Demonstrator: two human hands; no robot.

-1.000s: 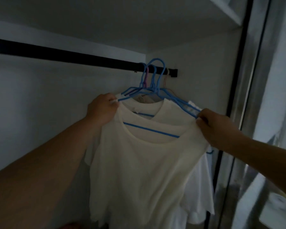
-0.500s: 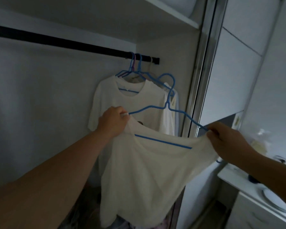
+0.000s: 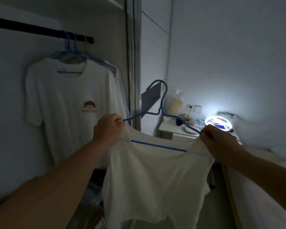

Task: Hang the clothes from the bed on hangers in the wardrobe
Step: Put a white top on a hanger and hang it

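Gripping one hanger (image 3: 161, 111), two hands.

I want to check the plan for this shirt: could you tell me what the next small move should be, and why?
Probably swing the blue hanger back left and lift its hook onto the black rail. The left hand and right hand grip the white shirt at its shoulders, clear of the wardrobe, and the hook hangs on nothing.

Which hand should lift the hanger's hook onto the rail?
Probably the left hand: it holds the blue hanger end nearer the black rail, up on the left. The right hand grips the far end.
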